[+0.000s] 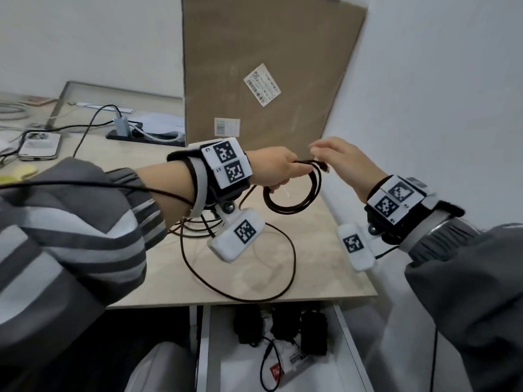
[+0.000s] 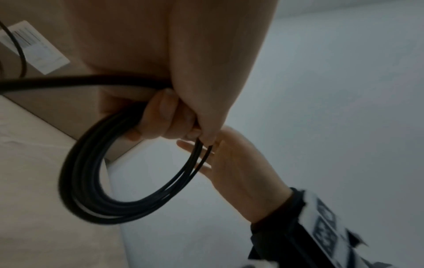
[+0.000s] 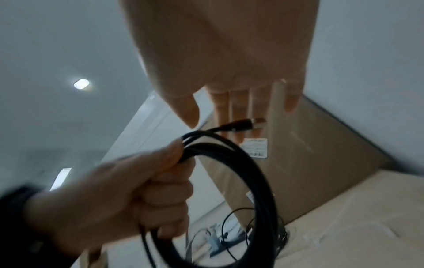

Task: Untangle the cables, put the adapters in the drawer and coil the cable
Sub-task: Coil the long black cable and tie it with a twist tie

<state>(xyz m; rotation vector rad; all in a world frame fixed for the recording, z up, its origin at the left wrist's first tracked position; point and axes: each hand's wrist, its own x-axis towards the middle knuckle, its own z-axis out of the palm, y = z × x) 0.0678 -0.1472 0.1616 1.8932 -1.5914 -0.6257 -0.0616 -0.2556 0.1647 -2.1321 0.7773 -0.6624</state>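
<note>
My left hand grips a coiled black cable, which hangs in several loops above the table. The left wrist view shows the fingers curled round the coil. The cable's plug end sticks out toward my right hand. That hand is held flat with straight fingers just behind the plug, and the thumb stays apart from it. Below the table edge, the white drawer stands pulled out with black adapters lying inside.
A thin black cable loops loosely over the wooden table. A tall cardboard panel leans against the back wall. A phone and a charger on a power strip lie at the far left. A white wall runs along the right.
</note>
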